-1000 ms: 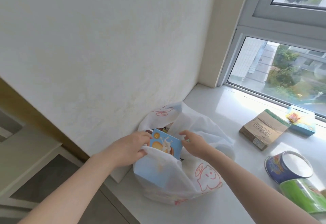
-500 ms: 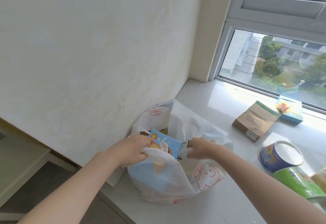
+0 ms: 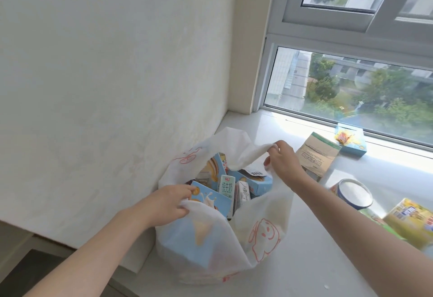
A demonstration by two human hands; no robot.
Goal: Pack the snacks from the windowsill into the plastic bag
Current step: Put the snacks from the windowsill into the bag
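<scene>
The white plastic bag [image 3: 236,240] with red cartoon drawings stands on the windowsill [image 3: 316,264] against the wall, its mouth spread wide. The left hand [image 3: 167,203] pinches the near rim, fingers curled over the film beside a pale blue snack box [image 3: 210,200]. The right hand [image 3: 284,164] grips the far rim and holds it up and away. Inside, a milk carton [image 3: 226,186] stands upright between blue boxes, and the bag looks well filled. To do this well, I would say the pull should be even on both rims, so the mouth holds open without tipping the bag toward the sill's edge, which is near its base. Thin film may tear on box corners, so gentle tension suits. To the right lie a brown cardboard box [image 3: 316,158], a small blue box [image 3: 351,139] by the window frame, a blue tub [image 3: 351,195] with a white lid, a green packet [image 3: 377,224] and a yellow packet [image 3: 412,223]. One hand must let go to fetch them.
</scene>
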